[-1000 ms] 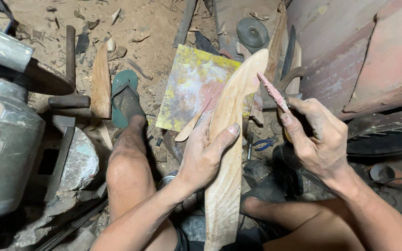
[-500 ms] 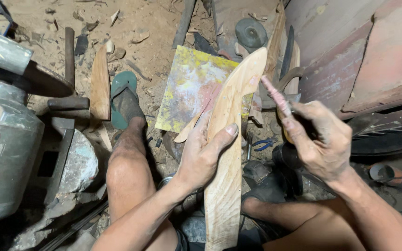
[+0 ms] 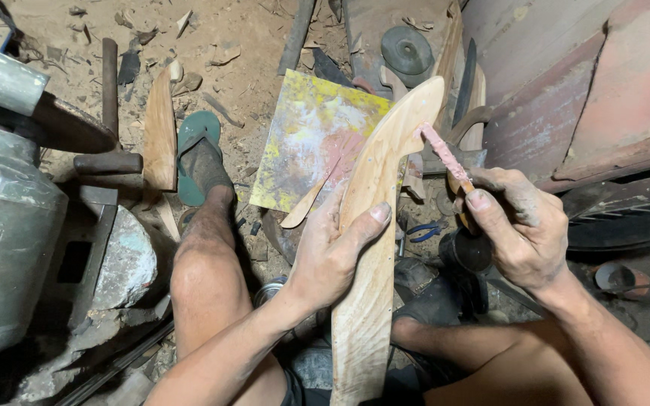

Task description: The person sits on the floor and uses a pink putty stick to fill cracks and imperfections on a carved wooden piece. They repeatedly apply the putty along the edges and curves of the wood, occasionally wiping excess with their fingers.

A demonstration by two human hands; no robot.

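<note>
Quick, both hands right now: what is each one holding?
Left hand: closed around the curved wooden piece, thumb across its face.
Right hand: closed on a thin pink-coated stick, tip touching the wood's upper edge.

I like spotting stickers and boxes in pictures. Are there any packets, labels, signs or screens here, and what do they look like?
No packets, labels, signs or screens show.
Closest thing: a flat square board on the dirt floor, beyond the curved wooden piece, smeared yellow, white and pink.
The left hand grips that wooden piece.
The right hand holds a thin stick coated pink, its tip against the wood's top edge.
</note>
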